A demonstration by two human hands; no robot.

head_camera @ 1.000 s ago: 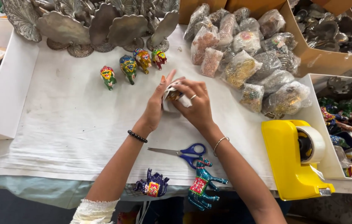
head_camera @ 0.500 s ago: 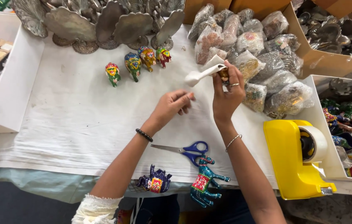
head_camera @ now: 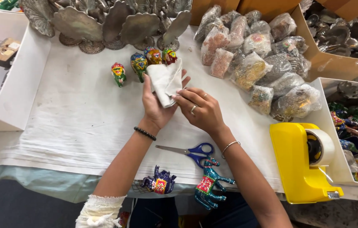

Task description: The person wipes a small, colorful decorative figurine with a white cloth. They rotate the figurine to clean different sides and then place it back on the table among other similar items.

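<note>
Both hands together at table centre, working one piece of white paper (head_camera: pixel 166 82). Left hand (head_camera: pixel 155 105) lies palm up under it, fingers spread, paper resting on palm and fingers. Right hand (head_camera: pixel 200 110) sits just right of it, fingertips pinching the paper's lower right edge against the left palm. Paper looks folded or bunched; can't tell whether anything is inside.

Just beyond the left fingertips: a row of four small painted figurines (head_camera: pixel 138 65), the paper's top edge overlapping the right-most ones. Further beyond those, a cluster of metal fan-shaped stands (head_camera: pixel 103 25).

Beyond and right of the right hand: pile of clear plastic bags (head_camera: pixel 255 63) with mixed contents. Near side of the hands, between the forearms: blue-handled scissors (head_camera: pixel 189 150), lying flat. Closer to the body, at table edge: a dark blue painted animal (head_camera: pixel 160 182) and a teal painted horse (head_camera: pixel 208 185). Well right of the right forearm: yellow tape dispenser (head_camera: pixel 301 162). Far left of the left hand: white tray (head_camera: pixel 16 88).
</note>
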